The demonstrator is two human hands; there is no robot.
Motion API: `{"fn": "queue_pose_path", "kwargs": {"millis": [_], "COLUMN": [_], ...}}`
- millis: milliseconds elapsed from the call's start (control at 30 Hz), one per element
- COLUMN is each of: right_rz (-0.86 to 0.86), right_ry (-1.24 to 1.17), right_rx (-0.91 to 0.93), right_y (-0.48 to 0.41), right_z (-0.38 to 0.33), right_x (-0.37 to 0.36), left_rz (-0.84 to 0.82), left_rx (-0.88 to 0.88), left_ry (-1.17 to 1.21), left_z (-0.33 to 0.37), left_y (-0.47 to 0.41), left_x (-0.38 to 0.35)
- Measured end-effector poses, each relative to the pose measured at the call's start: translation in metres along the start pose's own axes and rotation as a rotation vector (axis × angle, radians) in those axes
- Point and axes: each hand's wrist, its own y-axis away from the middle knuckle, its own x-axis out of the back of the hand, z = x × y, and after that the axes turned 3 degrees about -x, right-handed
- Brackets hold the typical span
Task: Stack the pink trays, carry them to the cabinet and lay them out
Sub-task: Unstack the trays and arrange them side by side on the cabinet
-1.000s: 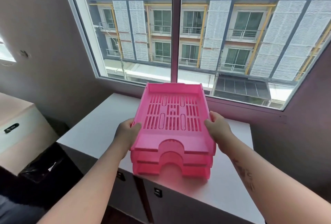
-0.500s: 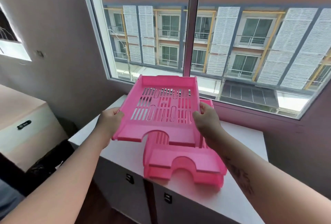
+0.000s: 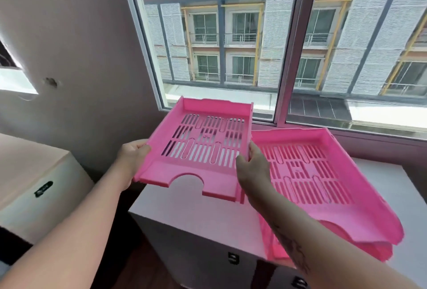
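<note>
- Held pink tray (image 3: 196,147): up in the air over the left end of the white cabinet (image 3: 196,217), tilted a little, open notch at the front edge facing the camera. Nothing in it; window light shows through the slotted floor.
- Left hand (image 3: 132,153): grip clamped on the tray's left wall, thumb on top of the rim, fingers hidden under it.
- Right hand (image 3: 253,168): grip pinching the tray's right wall near the front corner, thumb inside, fingers outside; fingertips mostly hidden by the wall.
- Stacked pink trays (image 3: 323,187): sitting on the cabinet top to the right of the held tray, just beside it. Top one has nothing in it, slotted floor visible. A second front lip shows below at the right corner, so at least two are nested; exact count hard to tell.
- Right forearm crosses in front of the stack's near-left corner and hides it; a tattoo on the arm is too blurred to read.
- Cabinet front: dark handles (image 3: 233,258) partly seen, lower part cut off by the frame edge.
- Left side: beige unit (image 3: 34,180) with a small dark label, cut off at the frame edge.
- Window (image 3: 231,41) behind the trays, a building with shutters outside.
</note>
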Motion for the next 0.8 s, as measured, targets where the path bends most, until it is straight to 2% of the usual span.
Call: {"fn": "queue_pose_path", "kwargs": {"millis": [267, 500, 667, 800], "right_rz": [0.055, 0.030, 0.085, 0.008], "right_ry": [0.054, 0.066, 0.073, 0.076], "right_rx": [-0.119, -0.187, -0.230, -0.238], "right_y": [0.003, 0.003, 0.004, 0.003], "right_z": [0.023, 0.055, 0.084, 0.073], "right_x": [-0.053, -0.070, -0.079, -0.075], "left_rz": [-0.100, -0.167, -0.176, -0.157], "left_rx": [0.070, 0.135, 0.156, 0.145], "left_ry": [0.008, -0.042, -0.048, -0.079], "left_z": [-0.059, -0.103, -0.119, -0.115], "left_y": [-0.045, -0.046, -0.038, -0.042], "left_x": [0.006, -0.003, -0.010, -0.010]}}
